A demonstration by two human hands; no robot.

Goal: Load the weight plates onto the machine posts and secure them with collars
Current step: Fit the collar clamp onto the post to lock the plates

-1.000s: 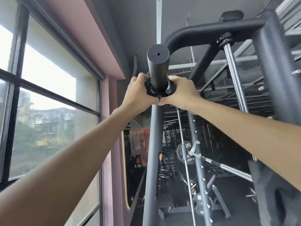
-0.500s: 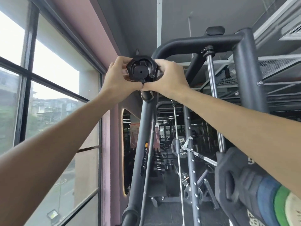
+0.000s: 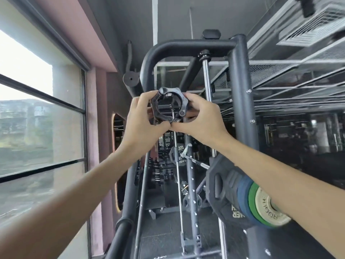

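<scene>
Bright window (image 3: 37,113), pink wall (image 3: 97,146), grey ceiling (image 3: 130,25)

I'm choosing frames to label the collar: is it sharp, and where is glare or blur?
Head view: the collar, held by the left hand and right hand, is fairly sharp; head view: the window is blown out white; head view: the weight plates lower right and the near forearms are soft, stretched by the wide lens.

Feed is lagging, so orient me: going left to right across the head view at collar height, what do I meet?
Large glass window → left hand → black plastic clamp collar → right hand → black steel upright tube.
</scene>
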